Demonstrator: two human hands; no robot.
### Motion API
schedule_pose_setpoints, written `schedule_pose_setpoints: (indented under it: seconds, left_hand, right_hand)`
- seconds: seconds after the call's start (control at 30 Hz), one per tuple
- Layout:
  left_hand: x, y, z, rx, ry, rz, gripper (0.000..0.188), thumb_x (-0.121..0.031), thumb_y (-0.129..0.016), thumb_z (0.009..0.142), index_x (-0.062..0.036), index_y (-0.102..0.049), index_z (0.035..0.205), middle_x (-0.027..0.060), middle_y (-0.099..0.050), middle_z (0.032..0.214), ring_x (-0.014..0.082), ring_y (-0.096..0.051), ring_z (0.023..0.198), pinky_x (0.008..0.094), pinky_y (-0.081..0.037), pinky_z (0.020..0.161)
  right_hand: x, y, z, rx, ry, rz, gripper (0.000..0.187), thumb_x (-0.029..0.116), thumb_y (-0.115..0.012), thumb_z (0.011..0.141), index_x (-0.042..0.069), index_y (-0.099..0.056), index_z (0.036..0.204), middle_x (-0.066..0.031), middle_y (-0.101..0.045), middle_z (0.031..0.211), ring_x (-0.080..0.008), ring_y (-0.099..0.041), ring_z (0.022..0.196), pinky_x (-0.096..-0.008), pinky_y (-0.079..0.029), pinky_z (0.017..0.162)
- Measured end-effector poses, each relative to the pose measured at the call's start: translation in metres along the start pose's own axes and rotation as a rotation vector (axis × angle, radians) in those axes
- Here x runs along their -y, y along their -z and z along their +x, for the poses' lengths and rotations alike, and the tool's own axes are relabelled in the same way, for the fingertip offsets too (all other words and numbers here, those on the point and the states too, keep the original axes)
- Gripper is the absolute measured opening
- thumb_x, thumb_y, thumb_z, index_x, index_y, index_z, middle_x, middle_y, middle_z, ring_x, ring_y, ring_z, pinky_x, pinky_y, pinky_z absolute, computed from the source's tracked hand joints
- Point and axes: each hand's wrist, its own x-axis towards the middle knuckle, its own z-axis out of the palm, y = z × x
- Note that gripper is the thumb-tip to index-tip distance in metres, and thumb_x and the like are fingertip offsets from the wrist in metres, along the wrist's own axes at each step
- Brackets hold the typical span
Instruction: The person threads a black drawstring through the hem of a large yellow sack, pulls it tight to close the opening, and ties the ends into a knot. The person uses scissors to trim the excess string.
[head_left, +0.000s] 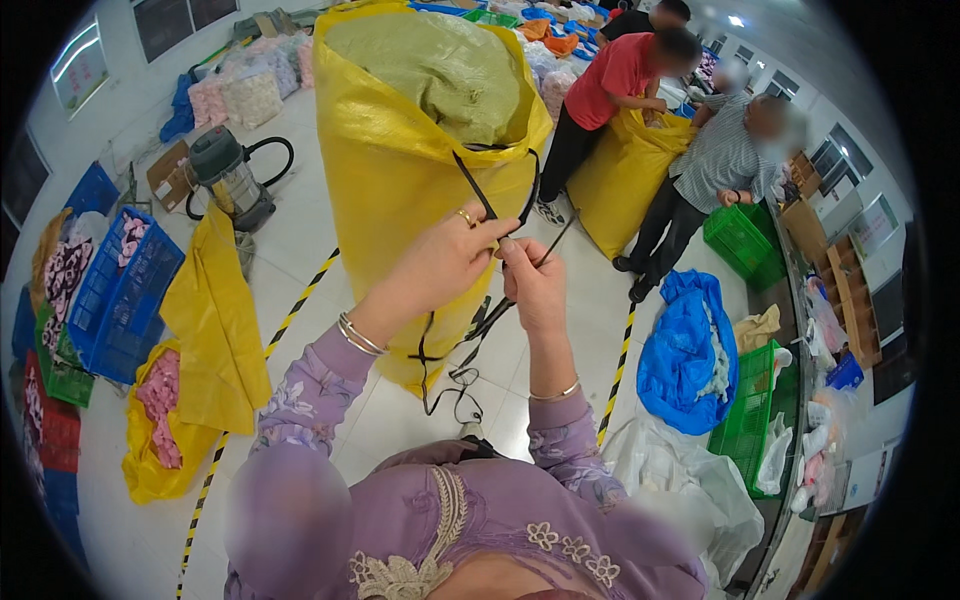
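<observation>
A tall yellow woven sack (400, 200) stands right before me, with a green woven bag (440, 75) filling its mouth. A black cord (476, 187) runs from the sack's rim down to my hands, and its loose length hangs in tangles beside the sack to the floor. My left hand (450, 255) is closed on the cord near the sack's side, its index finger stretched along it. My right hand (535, 280) pinches the same cord between thumb and fingers, just right of the left hand.
Two people stand at another yellow sack (635, 180) at the far right. A vacuum cleaner (230, 175) stands at left, near a blue crate (125, 295) and an open yellow sack (150, 470) of pink pieces. To the right lie a blue bag (665, 370) and a green crate (745, 420).
</observation>
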Motion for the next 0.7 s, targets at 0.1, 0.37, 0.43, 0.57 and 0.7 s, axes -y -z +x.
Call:
schedule_pose_setpoints:
  seconds: [0.1, 0.37, 0.43, 0.57, 0.7]
  left_hand:
    - [-0.011, 0.001, 0.012, -0.083, -0.124, 0.238, 0.024, -0.006, -0.064, 0.080, -0.0028, -0.063, 0.104, 0.0101, -0.049, 0.082, 0.0248, -0.051, 0.070, 0.0335, -0.044, 0.064]
    - [0.000, -0.012, 0.015, -0.253, 0.059, -0.035, 0.012, -0.009, -0.064, 0.084, -0.0014, -0.066, 0.093, 0.0088, -0.053, 0.076, 0.0225, -0.054, 0.065, 0.0319, -0.045, 0.058]
    - [-0.011, -0.008, 0.019, -0.242, 0.163, -0.124, 0.011, -0.007, -0.062, 0.087, 0.0004, -0.065, 0.093, 0.0071, -0.058, 0.077, 0.0171, -0.056, 0.069, 0.0286, -0.045, 0.062]
    - [-0.024, -0.006, 0.024, -0.235, 0.398, -0.234, 0.011, -0.007, -0.064, 0.086, 0.0015, -0.065, 0.094, 0.0059, -0.064, 0.077, 0.0104, -0.058, 0.070, 0.0243, -0.046, 0.062]
    - [-0.021, 0.002, 0.030, -0.145, 0.375, -0.068, 0.010, -0.008, -0.066, 0.084, 0.0010, -0.065, 0.088, 0.0084, -0.066, 0.078, 0.0149, -0.062, 0.066, 0.0264, -0.047, 0.060]
  right_hand:
    - [0.028, 0.008, 0.011, 0.082, 0.030, -0.109, 0.023, 0.021, -0.063, 0.090, 0.003, -0.066, 0.077, 0.0079, -0.049, 0.059, 0.0007, -0.037, 0.048, -0.0180, -0.027, 0.043]
    - [0.013, 0.022, 0.036, 0.124, 0.248, 0.029, 0.034, 0.005, -0.052, 0.090, 0.003, -0.051, 0.124, -0.0036, -0.059, 0.100, 0.0006, -0.044, 0.059, -0.0157, -0.031, 0.048]
    - [0.013, 0.016, 0.035, 0.192, 0.248, -0.084, 0.042, 0.004, -0.054, 0.088, 0.003, -0.047, 0.129, -0.0051, -0.058, 0.109, -0.0017, -0.048, 0.069, -0.0165, -0.035, 0.051]
    - [0.025, 0.007, 0.033, 0.300, 0.145, -0.147, 0.052, 0.006, -0.062, 0.083, 0.001, -0.043, 0.132, -0.0067, -0.058, 0.114, -0.0076, -0.056, 0.082, -0.0214, -0.044, 0.061]
    - [0.006, -0.007, 0.037, 0.302, 0.145, -0.035, 0.045, 0.006, -0.065, 0.082, 0.000, -0.050, 0.124, -0.0053, -0.062, 0.089, -0.0065, -0.053, 0.071, -0.0222, -0.043, 0.057]
